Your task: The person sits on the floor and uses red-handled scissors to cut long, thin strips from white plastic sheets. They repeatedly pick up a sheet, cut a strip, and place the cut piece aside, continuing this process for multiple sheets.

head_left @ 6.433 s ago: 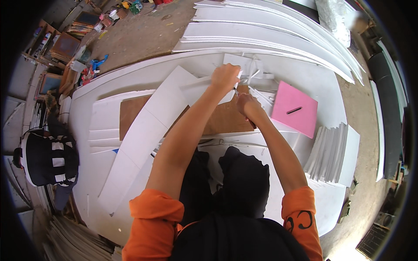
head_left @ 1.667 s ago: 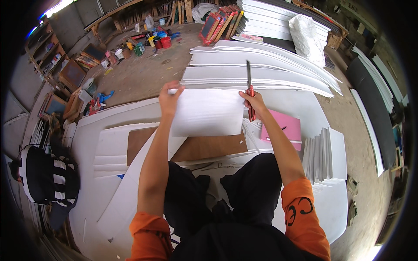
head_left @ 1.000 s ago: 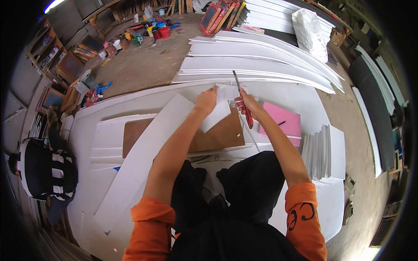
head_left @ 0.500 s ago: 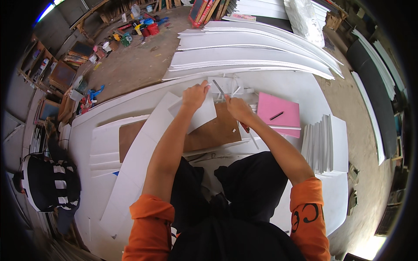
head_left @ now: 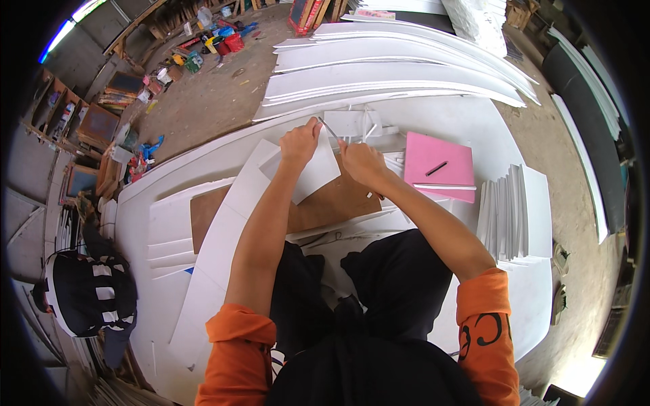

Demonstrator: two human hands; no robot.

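My left hand (head_left: 300,143) is closed, its fingertips pinching at the far edge of a white sheet (head_left: 318,177). That sheet lies over a brown board (head_left: 332,205). My right hand (head_left: 363,162) is wrapped round a tool with a thin grey metal blade (head_left: 328,127); the fist hides its handle. The blade slants up and left, its tip close to my left fingertips. Beneath my left forearm runs a long white strip of board (head_left: 223,233). White offcuts (head_left: 371,125) lie just beyond my right hand.
On the right, a pink folder (head_left: 440,159) carries a black pen (head_left: 437,168). Beside it stands a stack of white boards (head_left: 504,213). Large white sheets (head_left: 399,68) are piled beyond the white work surface (head_left: 467,111). A black-and-white bag (head_left: 91,292) is at left.
My right hand has shifted slightly left, bringing the blade tip nearer my left fingertips. The left hand keeps its pinch near the sheet's edge. The whole view has shifted a little.
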